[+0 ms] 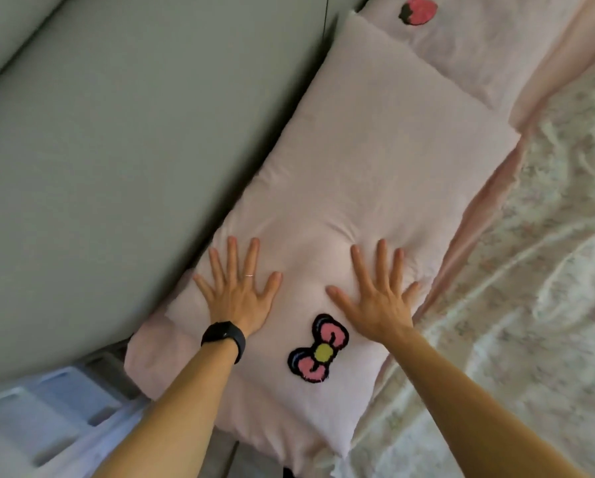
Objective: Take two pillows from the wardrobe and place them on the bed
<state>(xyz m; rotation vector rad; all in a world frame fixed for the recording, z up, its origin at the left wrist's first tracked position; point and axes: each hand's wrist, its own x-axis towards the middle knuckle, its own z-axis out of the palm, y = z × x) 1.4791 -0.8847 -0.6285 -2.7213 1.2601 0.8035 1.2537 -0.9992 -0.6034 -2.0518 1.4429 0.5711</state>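
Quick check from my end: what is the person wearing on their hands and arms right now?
Both forearms are bare, no sleeves showing. The left hand has a thin silver ring on one finger and a black band around the wrist. The right hand wears nothing.

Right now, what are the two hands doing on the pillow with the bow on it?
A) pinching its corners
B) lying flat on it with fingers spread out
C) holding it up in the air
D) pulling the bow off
B: the left hand and the right hand both rest palm-down with fingers spread on the pink bow pillow, which lies on the bed, with the bow patch untouched between the wrists.
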